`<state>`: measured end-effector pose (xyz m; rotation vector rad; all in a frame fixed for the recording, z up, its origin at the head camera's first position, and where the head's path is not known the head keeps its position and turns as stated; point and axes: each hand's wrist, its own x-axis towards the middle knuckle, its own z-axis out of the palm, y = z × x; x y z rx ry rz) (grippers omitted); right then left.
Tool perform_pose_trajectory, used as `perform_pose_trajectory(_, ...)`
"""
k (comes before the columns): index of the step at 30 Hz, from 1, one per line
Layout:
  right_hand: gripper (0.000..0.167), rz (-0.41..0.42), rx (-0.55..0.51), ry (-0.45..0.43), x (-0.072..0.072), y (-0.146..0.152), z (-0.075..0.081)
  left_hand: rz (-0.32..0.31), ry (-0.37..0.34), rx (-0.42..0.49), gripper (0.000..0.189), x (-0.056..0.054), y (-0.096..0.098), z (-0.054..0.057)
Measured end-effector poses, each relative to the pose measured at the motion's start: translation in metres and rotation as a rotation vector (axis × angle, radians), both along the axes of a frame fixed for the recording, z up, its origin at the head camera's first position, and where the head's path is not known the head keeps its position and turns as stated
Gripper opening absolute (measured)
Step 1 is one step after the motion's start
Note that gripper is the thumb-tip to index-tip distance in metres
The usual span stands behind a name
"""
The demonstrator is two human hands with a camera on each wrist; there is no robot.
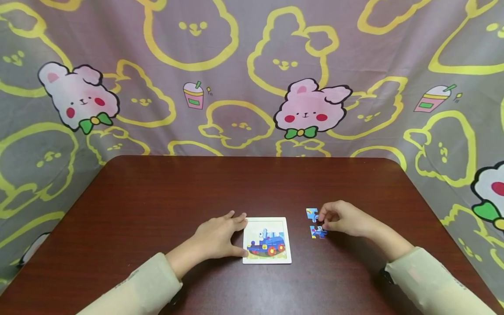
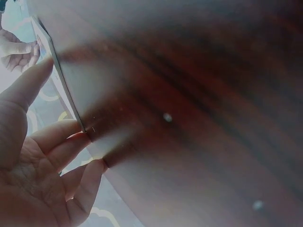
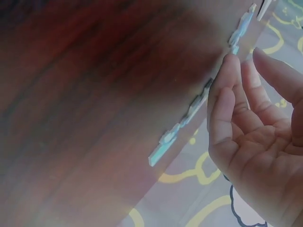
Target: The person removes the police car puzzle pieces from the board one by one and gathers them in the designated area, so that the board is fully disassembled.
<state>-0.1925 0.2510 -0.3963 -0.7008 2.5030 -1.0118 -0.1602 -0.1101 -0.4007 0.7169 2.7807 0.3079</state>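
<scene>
A square white-framed jigsaw puzzle [image 1: 267, 241] with a blue train picture lies flat on the table. My left hand [image 1: 218, 236] rests against its left edge, thumb at the near corner and fingers spread at the far one. In the left wrist view the frame [image 2: 66, 94] shows as a thin edge beside the straight fingers. Right of the puzzle lie two loose jigsaw pieces, a far one [image 1: 312, 213] and a near one [image 1: 318, 232]. My right hand [image 1: 346, 218] is right beside them. In the right wrist view its thumb stands apart from the loosely bent fingers [image 3: 229, 75], with nothing between.
The dark red-brown wooden table [image 1: 189, 188] has rounded far corners. A grey curtain [image 1: 236, 78] with yellow outlines and cartoon rabbits hangs behind it and along both sides.
</scene>
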Motion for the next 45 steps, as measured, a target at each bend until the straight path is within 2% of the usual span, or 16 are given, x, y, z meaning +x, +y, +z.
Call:
perform_pose_trajectory(8,0.009,0.064,-0.034,0.033,-0.001,-0.017,0.004,0.0,-0.001,0.002,0.081,0.001,0.0,0.0)
perform_pose_trajectory(16,0.012,0.166,0.01,0.051,-0.003,-0.061,0.001,0.001,-0.004,0.01,0.081,0.001,0.0,-0.002)
perform_pose_trajectory(22,0.017,0.279,0.058,0.118,-0.004,-0.098,0.0,0.01,-0.006,0.009,0.081,0.001,0.0,-0.002)
perform_pose_trajectory(28,0.021,0.357,0.106,0.133,-0.002,-0.121,0.002,0.009,-0.003,0.009,0.081,0.001,0.0,-0.002)
perform_pose_trajectory(37,0.029,0.355,0.184,0.125,0.006,-0.127,0.0,0.003,0.006,0.005,0.08,0.0,0.0,-0.001)
perform_pose_trajectory(45,0.04,0.338,0.225,0.183,0.011,-0.131,-0.003,-0.001,0.008,0.008,0.081,0.001,0.0,0.0)
